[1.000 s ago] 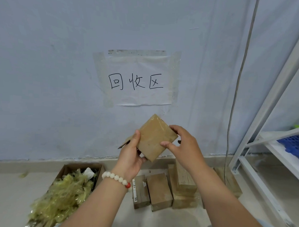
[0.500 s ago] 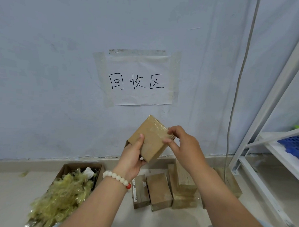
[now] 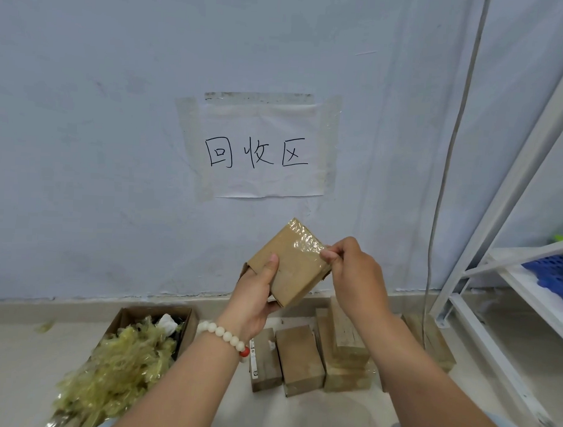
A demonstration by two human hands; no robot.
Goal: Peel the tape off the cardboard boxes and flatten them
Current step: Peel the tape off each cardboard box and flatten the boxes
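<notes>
A small brown cardboard box (image 3: 290, 268) is held up in front of the wall, tilted, with clear shiny tape (image 3: 305, 238) over its upper right corner. My left hand (image 3: 254, 293), with a white bead bracelet on the wrist, grips the box from below, thumb pressed on its front face. My right hand (image 3: 355, 274) pinches the tape at the box's right edge between thumb and fingers. Several more taped cardboard boxes (image 3: 303, 359) stand on the floor below my hands.
An open cardboard box (image 3: 134, 313) at lower left is heaped with crumpled yellowish tape (image 3: 122, 361). A paper sign (image 3: 260, 151) is taped to the wall. A white metal shelf (image 3: 501, 313) with a blue basket (image 3: 555, 273) stands at right, and a cable (image 3: 450, 156) hangs beside it.
The box has been turned and lowered a little. My right hand has shifted from gripping the box's lower right edge to pinching the tape at its right corner.
</notes>
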